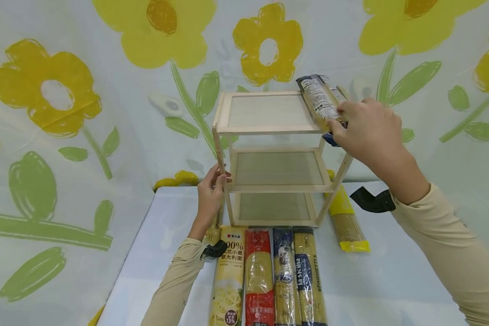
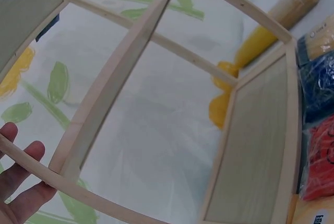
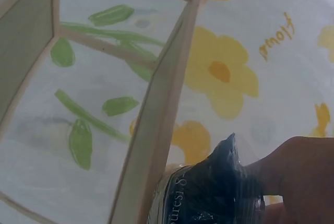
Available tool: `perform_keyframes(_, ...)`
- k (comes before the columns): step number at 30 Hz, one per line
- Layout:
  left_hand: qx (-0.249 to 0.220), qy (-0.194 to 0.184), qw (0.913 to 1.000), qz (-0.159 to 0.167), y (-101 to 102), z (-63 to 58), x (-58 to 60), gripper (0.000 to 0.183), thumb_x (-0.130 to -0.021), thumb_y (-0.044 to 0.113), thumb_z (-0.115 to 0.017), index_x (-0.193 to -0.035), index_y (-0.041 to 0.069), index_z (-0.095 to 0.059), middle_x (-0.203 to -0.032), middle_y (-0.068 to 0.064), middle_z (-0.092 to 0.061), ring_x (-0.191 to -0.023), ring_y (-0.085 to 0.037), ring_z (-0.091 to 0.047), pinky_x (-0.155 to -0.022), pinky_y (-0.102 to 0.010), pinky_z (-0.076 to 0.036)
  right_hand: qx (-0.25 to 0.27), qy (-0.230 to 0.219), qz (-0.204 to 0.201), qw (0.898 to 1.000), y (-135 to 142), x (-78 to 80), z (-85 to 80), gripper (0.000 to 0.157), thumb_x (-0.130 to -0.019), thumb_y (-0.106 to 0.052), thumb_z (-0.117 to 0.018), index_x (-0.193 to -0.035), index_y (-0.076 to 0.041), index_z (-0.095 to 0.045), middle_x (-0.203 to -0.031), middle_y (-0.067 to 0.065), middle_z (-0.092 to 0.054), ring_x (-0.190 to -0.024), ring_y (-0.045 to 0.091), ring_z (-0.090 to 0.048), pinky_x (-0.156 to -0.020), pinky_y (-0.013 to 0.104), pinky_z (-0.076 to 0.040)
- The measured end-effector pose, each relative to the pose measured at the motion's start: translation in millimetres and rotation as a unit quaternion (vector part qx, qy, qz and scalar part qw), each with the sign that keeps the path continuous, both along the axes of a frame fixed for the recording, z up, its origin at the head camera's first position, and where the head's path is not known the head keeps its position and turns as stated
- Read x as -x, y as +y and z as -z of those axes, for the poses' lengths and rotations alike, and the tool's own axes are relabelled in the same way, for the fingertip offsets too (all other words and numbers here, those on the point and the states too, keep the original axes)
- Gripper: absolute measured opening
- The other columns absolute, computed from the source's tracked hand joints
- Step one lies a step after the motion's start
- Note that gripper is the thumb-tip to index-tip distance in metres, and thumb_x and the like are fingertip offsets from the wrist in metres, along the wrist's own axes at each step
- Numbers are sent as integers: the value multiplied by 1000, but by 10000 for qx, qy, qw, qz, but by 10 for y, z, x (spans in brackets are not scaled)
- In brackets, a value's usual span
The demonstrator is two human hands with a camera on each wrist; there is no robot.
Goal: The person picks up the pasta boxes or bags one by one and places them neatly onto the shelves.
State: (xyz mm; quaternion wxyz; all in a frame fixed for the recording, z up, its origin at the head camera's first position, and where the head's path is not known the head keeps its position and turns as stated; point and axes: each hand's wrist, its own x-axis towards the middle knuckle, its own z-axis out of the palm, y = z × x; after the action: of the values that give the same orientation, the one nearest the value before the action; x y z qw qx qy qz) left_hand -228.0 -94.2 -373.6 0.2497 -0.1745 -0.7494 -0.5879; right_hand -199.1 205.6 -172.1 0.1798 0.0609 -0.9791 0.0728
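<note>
A three-tier wooden shelf [image 1: 265, 111] stands on the table. My left hand [image 1: 211, 192] holds its left front post, with the fingers around the wood [image 2: 23, 182] in the left wrist view. At the right end of the top tier, my right hand [image 1: 368, 131] grips the near end of a spaghetti packet [image 1: 318, 97] with a white printed label. That packet lies lengthwise from front to back, its near end jutting past the front edge. Its dark blue end [image 3: 206, 192] shows in the right wrist view. Part of another packet shows beside it, mostly hidden by my hand.
In front of the shelf lie a yellow pasta packet [image 1: 231, 280], a red one [image 1: 259, 271], a blue one [image 1: 284, 271] and a la sicilia spaghetti packet [image 1: 309, 276]. A yellow-ended packet [image 1: 346, 222] lies right of the shelf. Another spaghetti packet [image 1: 214, 231] is partly behind my left arm.
</note>
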Motion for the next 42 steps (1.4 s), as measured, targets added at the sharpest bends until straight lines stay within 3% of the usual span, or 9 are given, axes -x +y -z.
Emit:
perform_keyframes(6, 66, 72, 10000, 1, 0, 21, 11, 33, -97, 2, -50, -129, -6, -52, -99, -24, -65, -86, -40, -65, -77, -52, -51, -389, 41, 25, 9992, -46, -54, 88, 41, -98, -34, -45, -113, 3, -56, -94, 30, -52, -75, 44, -52, -52, 54, -41)
perform_keyframes(15, 127, 189, 9997, -73, 10, -10, -1, 30, -96, -2, -51, -125, -8, -53, -97, -27, -65, -85, -44, -64, -75, -54, -51, -236, -3, -22, 9997, -56, -47, 110, 44, -99, -36, -40, -115, 3, -55, -95, 29, -51, -76, 43, -51, -55, 53, -41)
perform_keyframes(22, 135, 175, 9997, -71, 3, 0, 10, 31, -96, 0, -50, -126, -8, -53, -97, -26, -65, -85, -45, -64, -74, -54, -50, 26, -39, -245, 9997, 23, -73, 126, 49, -99, -42, -40, -125, -2, -53, -107, 30, -53, -92, 42, -50, -56, 56, -40)
perform_keyframes(27, 159, 87, 9998, -91, 4, 7, 9, 31, -96, 1, -50, -126, -7, -53, -98, -26, -65, -86, -44, -64, -76, -54, -50, 118, -208, -391, 9989, 78, -109, 116, 57, -98, -48, -40, -136, -6, -48, -113, 30, -53, -93, 41, -51, -53, 50, -41)
perform_keyframes(34, 96, 86, 9999, -90, -52, 261, 212, 33, -97, 5, -52, -129, -1, -54, -98, -21, -66, -87, -41, -65, -75, -53, -51, 306, -392, -477, 9976, 159, -175, 113, 63, -96, -54, -40, -141, -10, -44, -128, 30, -48, -105, 44, -49, -62, 54, -44)
perform_keyframes(38, 119, 183, 9996, -158, -59, 292, 240, 32, -97, 11, -52, -128, 3, -55, -98, -17, -68, -85, -36, -67, -75, -50, -52, 456, -418, -618, 9962, 233, -234, 123, 63, -95, -55, -42, -140, -10, -45, -130, 29, -47, -110, 46, -47, -71, 60, -42)
perform_keyframes(42, 161, 257, 9993, -195, -62, 297, 245, 32, -97, 13, -52, -128, 5, -56, -97, -15, -68, -85, -31, -67, -75, -47, -53, 656, -398, -725, 9944, 326, -300, 136, 62, -95, -52, -46, -140, -10, -46, -127, 28, -49, -105, 43, -48, -72, 58, -40)
